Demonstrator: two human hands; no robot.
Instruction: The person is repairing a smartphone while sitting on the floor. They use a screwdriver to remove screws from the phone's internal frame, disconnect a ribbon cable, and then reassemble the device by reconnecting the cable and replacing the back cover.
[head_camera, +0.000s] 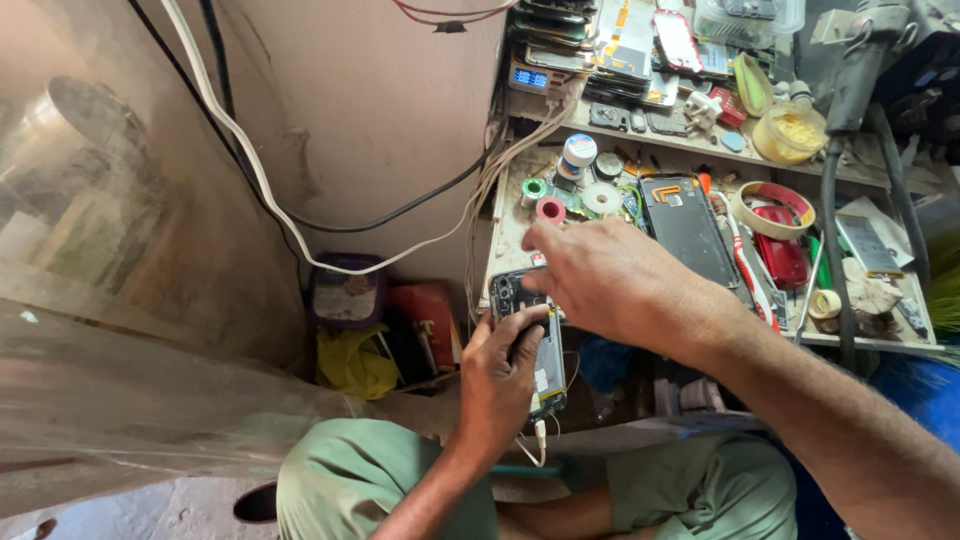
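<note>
The left hand is clamped around an opened phone held above the lap; the right hand pinches at its top edge, whether gripping anything I cannot tell. A slip could likely drop the phone or strain its white cable. Beyond, the crowded table carries a black back panel, tape rolls and solder spools.

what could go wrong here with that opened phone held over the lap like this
1. The left hand alone grips the opened phone in the air over the knees, not on the workbench; a slip could drop it.
2. A white cable hangs from the phone's lower end and might snag or tug.
3. The right hand works at the top edge, next to rolls of tape that an elbow might knock off.
</note>
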